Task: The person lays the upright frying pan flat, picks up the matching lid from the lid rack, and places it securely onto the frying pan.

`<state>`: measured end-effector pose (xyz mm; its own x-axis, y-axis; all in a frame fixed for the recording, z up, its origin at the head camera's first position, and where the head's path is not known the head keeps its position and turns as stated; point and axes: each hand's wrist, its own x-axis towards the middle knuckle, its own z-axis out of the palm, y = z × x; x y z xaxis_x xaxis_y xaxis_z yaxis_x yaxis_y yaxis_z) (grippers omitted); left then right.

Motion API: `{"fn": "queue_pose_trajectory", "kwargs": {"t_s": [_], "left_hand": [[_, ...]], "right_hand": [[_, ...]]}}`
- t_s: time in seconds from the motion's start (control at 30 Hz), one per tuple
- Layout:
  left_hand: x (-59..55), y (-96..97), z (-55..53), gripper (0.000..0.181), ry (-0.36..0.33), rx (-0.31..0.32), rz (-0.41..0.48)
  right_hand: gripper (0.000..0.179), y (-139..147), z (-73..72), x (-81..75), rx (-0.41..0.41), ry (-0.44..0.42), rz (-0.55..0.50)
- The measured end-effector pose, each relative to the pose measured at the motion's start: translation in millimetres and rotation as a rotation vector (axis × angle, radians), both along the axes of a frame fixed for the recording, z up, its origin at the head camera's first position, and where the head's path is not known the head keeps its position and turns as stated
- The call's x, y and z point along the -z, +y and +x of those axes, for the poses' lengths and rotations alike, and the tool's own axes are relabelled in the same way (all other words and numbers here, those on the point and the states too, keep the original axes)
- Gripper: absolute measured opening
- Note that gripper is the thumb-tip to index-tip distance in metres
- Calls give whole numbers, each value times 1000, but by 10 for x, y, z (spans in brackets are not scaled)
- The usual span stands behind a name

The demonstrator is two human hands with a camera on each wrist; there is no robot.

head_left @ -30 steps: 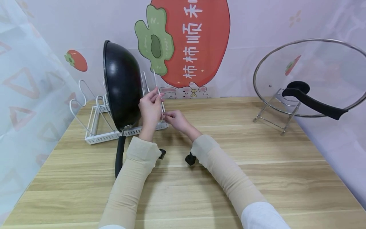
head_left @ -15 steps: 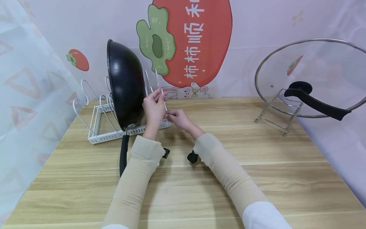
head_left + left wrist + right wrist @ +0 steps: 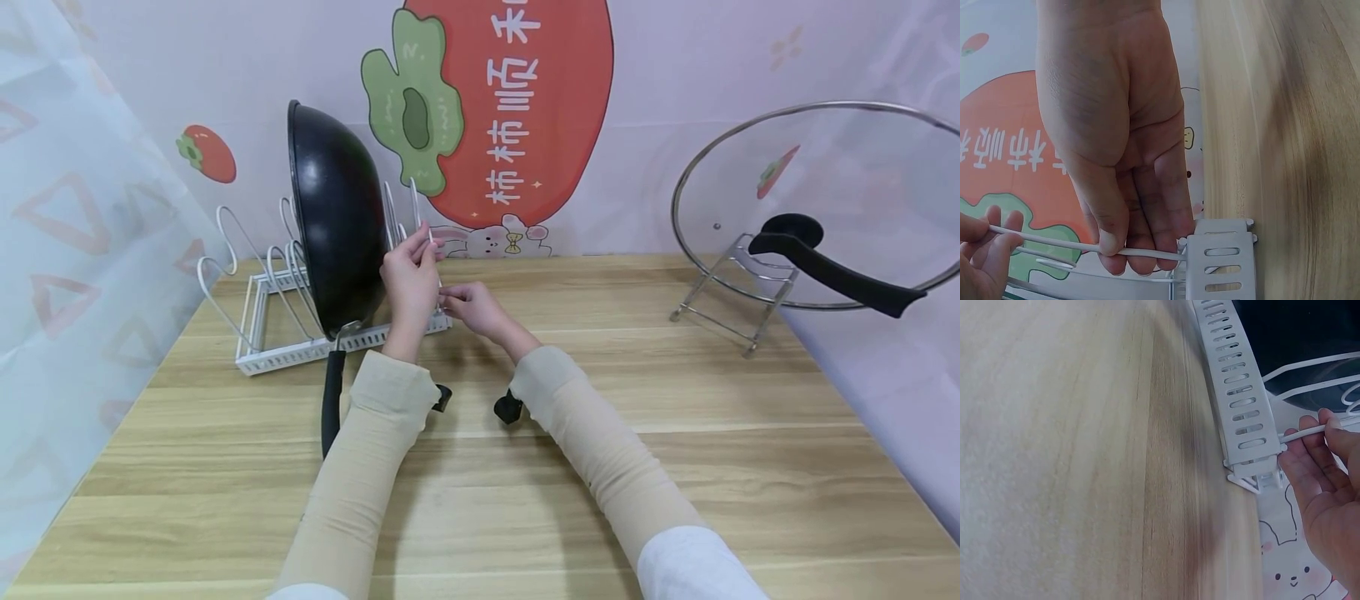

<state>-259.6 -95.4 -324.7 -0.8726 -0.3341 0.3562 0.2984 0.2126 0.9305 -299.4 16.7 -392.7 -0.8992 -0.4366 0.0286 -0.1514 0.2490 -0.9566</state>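
Observation:
A white wire pan rack (image 3: 279, 360) with a slotted base stands at the back left of the table. A black wok (image 3: 337, 217) rests on edge in it, its dark handle (image 3: 332, 404) hanging down in front. At the rack's right end, my left hand (image 3: 408, 279) pinches the upright wire divider (image 3: 1063, 242) partway up. Lower on that same wire, close to the slotted base, my right hand (image 3: 477, 310) pinches it with thumb and fingers. The left wrist view has both hands on the wire, the left one (image 3: 985, 253) cut off by the frame edge.
On the right, a glass lid (image 3: 697, 167) with a black handle (image 3: 836, 271) leans in a small chrome stand (image 3: 716, 312). A printed cloth (image 3: 637, 183) hangs behind the wooden table (image 3: 637, 467). Several other wire loops (image 3: 225, 242) rise at the rack's left.
The head view shifts slightly. The wok and rack sit a little further right in it, moving somewhat more than the backdrop. Both hands shift with them and keep pinching the wire divider.

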Motion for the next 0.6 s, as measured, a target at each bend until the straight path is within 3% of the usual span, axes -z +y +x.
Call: {"fn": "queue_pose_trajectory", "kwargs": {"t_s": [0.6], "left_hand": [[9, 85, -28, 37, 0, -36, -4]], "right_hand": [[27, 64, -23, -26, 0, -9, 23]]}}
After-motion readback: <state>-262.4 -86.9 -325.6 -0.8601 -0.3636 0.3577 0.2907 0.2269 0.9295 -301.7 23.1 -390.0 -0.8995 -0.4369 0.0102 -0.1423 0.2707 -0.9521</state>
